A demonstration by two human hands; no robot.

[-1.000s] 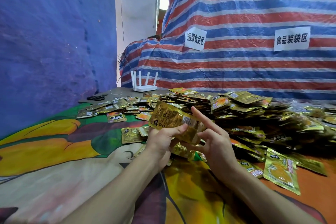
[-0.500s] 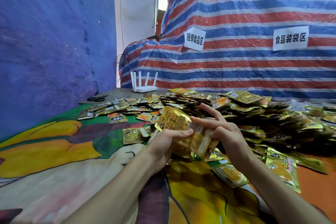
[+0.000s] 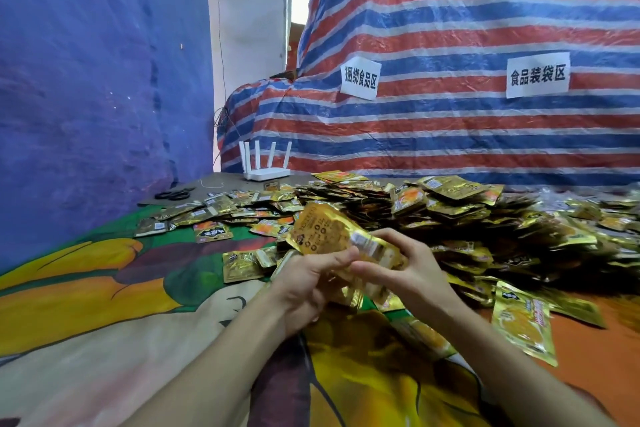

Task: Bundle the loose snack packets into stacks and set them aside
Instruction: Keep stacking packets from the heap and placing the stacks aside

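A stack of gold snack packets is held above the table in the middle of the view. My left hand grips it from below and the left, thumb across the front. My right hand closes on its right end, fingers wrapped over the packets. Behind and to the right lies a big heap of loose gold packets. Single packets lie scattered at the left and one near the right edge.
The table carries a colourful printed cloth. A white router and black scissors sit at the back left. A striped tarpaulin with two paper signs rises behind the heap; a blue sheet hangs at left.
My right hand, with fingers spread a second ago, has come onto the stack and closed on its right end. The stack has tilted and sunk slightly toward me.
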